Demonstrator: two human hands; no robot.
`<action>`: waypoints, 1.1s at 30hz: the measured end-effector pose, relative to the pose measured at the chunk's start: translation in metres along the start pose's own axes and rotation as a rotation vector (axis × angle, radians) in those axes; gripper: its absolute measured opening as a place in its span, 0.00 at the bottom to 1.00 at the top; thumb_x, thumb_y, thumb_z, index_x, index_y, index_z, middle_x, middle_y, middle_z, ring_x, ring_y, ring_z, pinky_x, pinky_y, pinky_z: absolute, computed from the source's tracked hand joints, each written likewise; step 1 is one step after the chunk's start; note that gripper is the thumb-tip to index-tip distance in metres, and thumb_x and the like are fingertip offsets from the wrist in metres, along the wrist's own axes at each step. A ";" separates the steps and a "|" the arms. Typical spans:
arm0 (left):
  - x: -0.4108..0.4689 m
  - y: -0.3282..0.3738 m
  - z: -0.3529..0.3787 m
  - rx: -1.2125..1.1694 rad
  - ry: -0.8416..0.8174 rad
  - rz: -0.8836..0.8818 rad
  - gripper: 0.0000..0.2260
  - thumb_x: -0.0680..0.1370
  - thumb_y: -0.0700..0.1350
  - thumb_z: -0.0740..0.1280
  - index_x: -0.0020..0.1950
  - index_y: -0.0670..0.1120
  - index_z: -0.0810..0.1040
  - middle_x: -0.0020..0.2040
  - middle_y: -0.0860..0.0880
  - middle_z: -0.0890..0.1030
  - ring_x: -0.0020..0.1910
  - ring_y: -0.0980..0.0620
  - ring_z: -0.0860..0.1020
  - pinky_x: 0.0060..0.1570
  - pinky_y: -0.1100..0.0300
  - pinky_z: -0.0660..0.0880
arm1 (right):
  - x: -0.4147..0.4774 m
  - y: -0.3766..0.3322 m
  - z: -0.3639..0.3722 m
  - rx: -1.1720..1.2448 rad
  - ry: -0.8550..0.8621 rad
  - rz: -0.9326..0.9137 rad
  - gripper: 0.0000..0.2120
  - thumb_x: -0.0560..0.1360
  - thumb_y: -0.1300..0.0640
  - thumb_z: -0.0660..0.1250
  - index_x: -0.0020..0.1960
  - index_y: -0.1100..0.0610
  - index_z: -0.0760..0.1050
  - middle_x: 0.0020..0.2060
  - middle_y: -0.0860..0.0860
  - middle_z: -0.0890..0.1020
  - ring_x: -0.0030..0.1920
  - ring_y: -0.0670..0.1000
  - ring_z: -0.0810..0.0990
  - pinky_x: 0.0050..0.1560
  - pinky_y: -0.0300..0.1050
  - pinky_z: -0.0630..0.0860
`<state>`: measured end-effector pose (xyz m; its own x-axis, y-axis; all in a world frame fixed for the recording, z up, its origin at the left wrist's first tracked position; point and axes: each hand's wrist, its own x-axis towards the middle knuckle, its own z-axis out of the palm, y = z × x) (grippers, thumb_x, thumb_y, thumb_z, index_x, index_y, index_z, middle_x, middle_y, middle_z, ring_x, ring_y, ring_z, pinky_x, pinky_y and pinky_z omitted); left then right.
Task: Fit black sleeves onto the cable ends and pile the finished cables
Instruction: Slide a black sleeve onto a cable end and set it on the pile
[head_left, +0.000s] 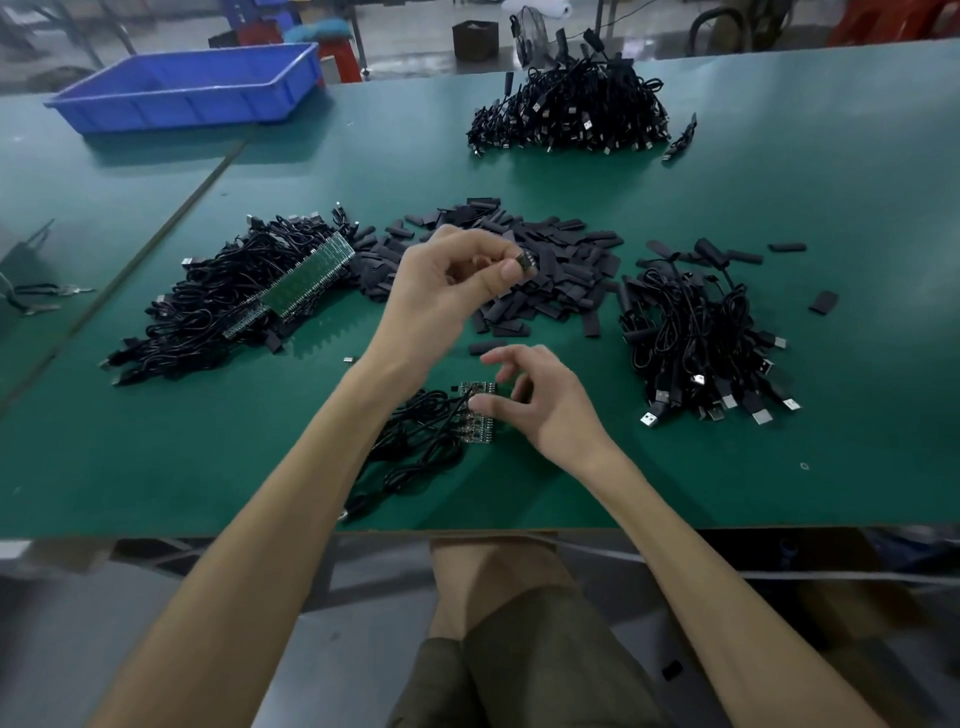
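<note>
Left hand (441, 291) pinches a sleeve (529, 261); right hand (535, 402) pinches the boards (474, 418)

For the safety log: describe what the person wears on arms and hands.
Nothing: the left hand and right hand are ungloved, with no rings, watch or wristband visible. The left forearm and right forearm are bare up to the frame edge, no sleeves showing.

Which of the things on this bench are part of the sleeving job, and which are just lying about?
In the job: left hand pinching a sleeve; right hand holding the board strip on the near cables; heap of loose sleeves; unsleeved cable pile; sleeved cable pile; far cable pile.
Lying about: blue tray; pliers; fan and box beyond the table.
</note>
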<state>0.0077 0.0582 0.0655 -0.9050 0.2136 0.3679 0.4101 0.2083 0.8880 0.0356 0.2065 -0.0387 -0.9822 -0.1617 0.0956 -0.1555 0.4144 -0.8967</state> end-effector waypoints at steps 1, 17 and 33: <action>0.001 0.003 0.004 -0.062 -0.010 0.022 0.02 0.78 0.41 0.72 0.50 0.45 0.83 0.48 0.35 0.77 0.42 0.42 0.71 0.45 0.52 0.72 | 0.001 -0.001 0.001 -0.022 0.009 -0.001 0.25 0.72 0.47 0.79 0.66 0.49 0.76 0.51 0.44 0.72 0.42 0.42 0.73 0.45 0.32 0.71; -0.013 -0.028 0.014 -0.191 -0.339 -0.063 0.08 0.84 0.33 0.61 0.50 0.38 0.78 0.42 0.42 0.81 0.42 0.49 0.81 0.43 0.55 0.78 | -0.006 -0.001 -0.012 0.393 0.375 -0.011 0.23 0.82 0.37 0.56 0.69 0.45 0.77 0.70 0.42 0.74 0.78 0.44 0.63 0.78 0.52 0.64; -0.050 -0.073 0.020 0.297 -0.114 -0.065 0.10 0.80 0.48 0.71 0.60 0.50 0.78 0.51 0.52 0.76 0.48 0.56 0.77 0.47 0.67 0.72 | -0.009 0.000 -0.012 0.380 0.277 -0.043 0.17 0.83 0.40 0.63 0.43 0.43 0.85 0.29 0.46 0.78 0.34 0.46 0.75 0.43 0.42 0.72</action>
<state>0.0251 0.0513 -0.0235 -0.9189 0.2923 0.2648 0.3818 0.4912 0.7829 0.0437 0.2183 -0.0345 -0.9749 0.0954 0.2013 -0.1976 0.0472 -0.9792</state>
